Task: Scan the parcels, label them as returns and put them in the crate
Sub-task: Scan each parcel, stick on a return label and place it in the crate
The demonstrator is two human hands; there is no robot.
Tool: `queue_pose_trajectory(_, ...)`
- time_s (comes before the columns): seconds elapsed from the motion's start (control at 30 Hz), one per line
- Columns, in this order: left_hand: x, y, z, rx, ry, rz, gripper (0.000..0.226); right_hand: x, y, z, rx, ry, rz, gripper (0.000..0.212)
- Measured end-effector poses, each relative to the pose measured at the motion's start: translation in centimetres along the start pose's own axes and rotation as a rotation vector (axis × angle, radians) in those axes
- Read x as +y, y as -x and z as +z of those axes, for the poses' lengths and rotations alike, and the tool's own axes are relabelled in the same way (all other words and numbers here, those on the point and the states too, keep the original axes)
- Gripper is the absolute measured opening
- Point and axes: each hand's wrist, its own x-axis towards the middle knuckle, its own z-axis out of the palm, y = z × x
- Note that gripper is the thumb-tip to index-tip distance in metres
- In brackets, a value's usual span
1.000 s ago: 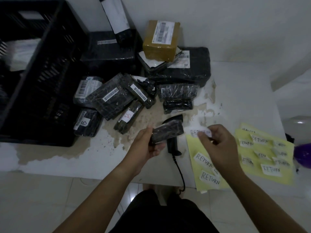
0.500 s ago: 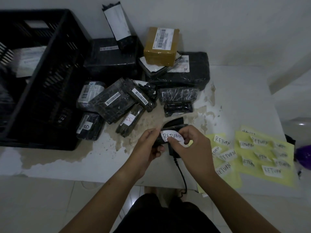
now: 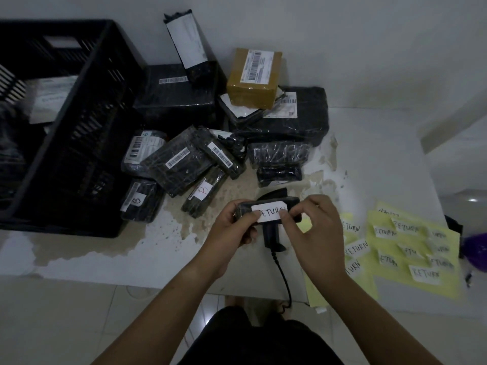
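A small black wrapped parcel [image 3: 292, 202] is held over the table's front part between both hands. My left hand [image 3: 232, 230] grips its left end. My right hand [image 3: 313, 227] holds its right end, thumb pressing on a white RETURN label [image 3: 268, 210] that lies across the parcel's face. Under the hands a black barcode scanner [image 3: 271, 234] rests on the table, its cable trailing off the front edge. The black crate [image 3: 87, 143] stands at the left and holds at least one parcel with a white label.
A pile of black wrapped parcels [image 3: 181, 164] and a brown box [image 3: 254, 77] sits behind the hands against the wall. Yellow sheets [image 3: 411, 248] with several RETURN labels lie at the right. The white table [image 3: 369, 159] has a worn, stained patch in its middle.
My right hand lifted a RETURN label off the yellow sheet, carried it left and laid it on the parcel in my left hand. Both thumbs now press it down.
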Motion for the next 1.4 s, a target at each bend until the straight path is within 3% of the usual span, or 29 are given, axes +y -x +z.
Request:
queue_pose_trajectory(0.1,0.4,-0.1,-0.1,-0.022,-0.006,-0.006,0.027,0.3,-0.2,-0.5,-0.025,-0.108,0.142,0.018)
queue_pose_trajectory(0.2,0.5,-0.1,-0.1,-0.030,-0.028,0.000,0.027,-0.4,-0.5,-1.1,-0.144,-0.407,0.386,0.040)
queue_pose_trajectory(0.33,0.8,-0.2,0.0,-0.039,0.014,0.018,0.021,-0.1,-0.9,-1.1,-0.216,-0.459,0.450,0.054)
queue_pose_trajectory(0.83,0.6,-0.1,0.7,-0.112,-0.141,0.058,0.026,0.0,-0.7,-0.7,-0.154,-0.585,0.489,0.024)
queue_pose_trajectory(1.03,1.4,0.0,-0.6,-0.061,-0.067,0.016,0.035,-0.3,-1.2,-2.2,-0.354,-0.583,0.486,0.017)
queue_pose_trajectory(1.23,5.2,1.2,-5.9,0.068,-0.361,0.340,0.046,-2.9,-3.5,-1.0,-0.297,-0.575,0.447,0.019)
queue_pose_trajectory(1.4,9.6,4.1,-18.1,0.453,-0.850,0.703,0.043,-8.7,-6.3,3.4,-0.319,-0.658,0.450,0.024)
